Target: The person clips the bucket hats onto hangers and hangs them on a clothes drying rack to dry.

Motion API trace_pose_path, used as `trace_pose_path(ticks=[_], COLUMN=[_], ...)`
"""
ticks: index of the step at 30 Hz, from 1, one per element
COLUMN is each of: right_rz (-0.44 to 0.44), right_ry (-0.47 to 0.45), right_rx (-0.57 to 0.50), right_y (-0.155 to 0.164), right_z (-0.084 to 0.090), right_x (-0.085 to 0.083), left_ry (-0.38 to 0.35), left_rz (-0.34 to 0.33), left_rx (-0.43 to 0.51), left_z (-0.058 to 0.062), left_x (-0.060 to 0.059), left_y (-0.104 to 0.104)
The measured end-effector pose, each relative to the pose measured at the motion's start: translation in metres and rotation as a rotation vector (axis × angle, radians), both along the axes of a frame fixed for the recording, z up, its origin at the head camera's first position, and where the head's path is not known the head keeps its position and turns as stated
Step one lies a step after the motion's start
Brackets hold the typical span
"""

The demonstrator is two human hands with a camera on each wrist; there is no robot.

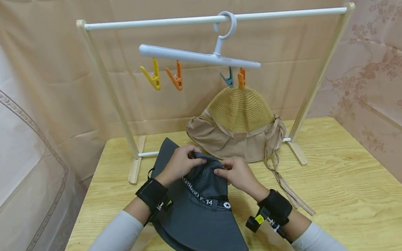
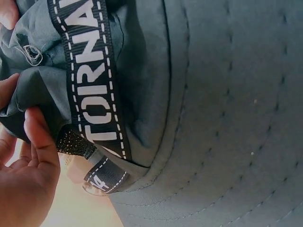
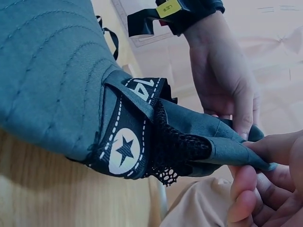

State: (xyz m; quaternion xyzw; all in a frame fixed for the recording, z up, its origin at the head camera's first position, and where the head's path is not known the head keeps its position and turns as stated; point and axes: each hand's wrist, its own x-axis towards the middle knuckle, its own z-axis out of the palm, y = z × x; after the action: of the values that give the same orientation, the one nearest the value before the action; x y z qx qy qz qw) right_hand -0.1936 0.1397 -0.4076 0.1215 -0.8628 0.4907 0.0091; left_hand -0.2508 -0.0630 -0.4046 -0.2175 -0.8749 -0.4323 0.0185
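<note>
Both hands meet on the crown of a dark grey bucket hat (image 1: 198, 212) that lies on the wooden table (image 1: 353, 206) directly in front of the person. The left hand (image 1: 179, 163) pinches the crown's far edge; the right hand (image 1: 237, 174) pinches the same folded crown just beside it, so the two hands sit close together, each clamped on cloth. The brim spreads out flat toward the person, beneath both wrists.

The right wrist view shows the crown creased flat between the fingertips (image 3: 246, 189), with a black lettered band (image 3: 125, 142) and a patch of mesh (image 3: 175, 151) at its base. The fabric looks thin, soft and light; it would likely fold and sag wherever it is unsupported, while the stitched brim (image 2: 227, 118) seems somewhat stiffer. A pinch at the crown top, as now, probably carries it easily.

Beyond the hands stands a white rail (image 1: 208, 19) bearing a clip hanger (image 1: 198, 56), and a tan knitted hat (image 1: 241, 119) hangs from its clips, just past the right hand.
</note>
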Motion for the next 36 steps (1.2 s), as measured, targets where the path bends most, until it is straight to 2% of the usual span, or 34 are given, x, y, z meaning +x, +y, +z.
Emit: trace_pose_path(ticks=[10, 20, 27, 31, 36], right_rz=[0.023, 0.023, 0.082, 0.071, 0.045], right_ry=[0.005, 0.01, 0.115, 0.167, 0.186], right_rx=[0.003, 0.035, 0.094, 0.108, 0.106], right_y=[0.003, 0.002, 0.002, 0.0, -0.002], right_z=[0.011, 0.019, 0.026, 0.03, 0.035], right_x=[-0.003, -0.003, -0.004, -0.005, -0.008], left_ry=[0.021, 0.055, 0.073, 0.079, 0.079], left_rz=[0.021, 0.029, 0.035, 0.049, 0.055], left_rx=[0.021, 0.049, 0.082, 0.098, 0.112], left_z=[0.01, 0.012, 0.018, 0.021, 0.025], left_x=[0.002, 0.003, 0.004, 0.004, 0.004], left_y=[0.002, 0.0, 0.001, 0.001, 0.0])
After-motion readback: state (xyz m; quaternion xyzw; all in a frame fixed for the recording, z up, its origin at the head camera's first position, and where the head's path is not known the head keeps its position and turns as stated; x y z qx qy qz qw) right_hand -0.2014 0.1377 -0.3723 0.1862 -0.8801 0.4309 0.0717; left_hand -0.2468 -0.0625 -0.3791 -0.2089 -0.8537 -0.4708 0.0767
